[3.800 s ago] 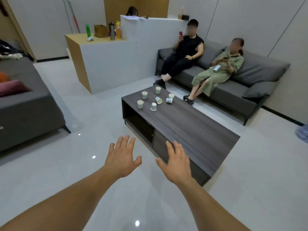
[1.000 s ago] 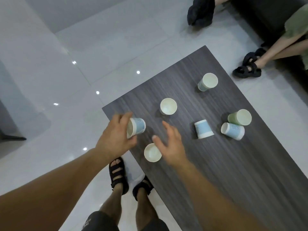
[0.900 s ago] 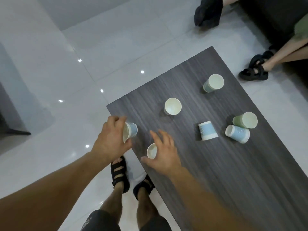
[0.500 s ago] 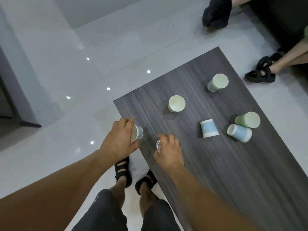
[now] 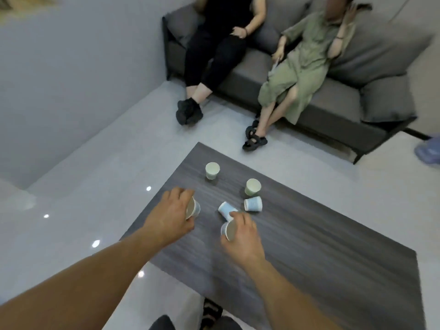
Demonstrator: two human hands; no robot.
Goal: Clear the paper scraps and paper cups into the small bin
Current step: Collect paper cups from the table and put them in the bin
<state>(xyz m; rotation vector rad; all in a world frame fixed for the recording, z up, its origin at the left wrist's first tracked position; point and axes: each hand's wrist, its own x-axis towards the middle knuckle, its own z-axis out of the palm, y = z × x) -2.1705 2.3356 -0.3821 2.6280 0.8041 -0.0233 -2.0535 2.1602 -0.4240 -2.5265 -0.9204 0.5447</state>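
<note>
- The left hand [image 5: 171,216] curls round a paper cup [image 5: 194,208] tipped sideways, over the near left edge of the dark wood table [image 5: 309,258].
- The right hand [image 5: 244,234] grips a second cup [image 5: 227,231], its open mouth turned back toward the person.
- A blue cup [image 5: 225,209] sits just beyond the right hand's fingers; I cannot tell whether they touch.
- Another blue cup [image 5: 253,204] lies on its side nearby.
- A green cup [image 5: 252,186] and a pale cup [image 5: 212,170] stand upright farther back.
- Two people sit on the grey sofa [image 5: 345,110] beyond.
</note>
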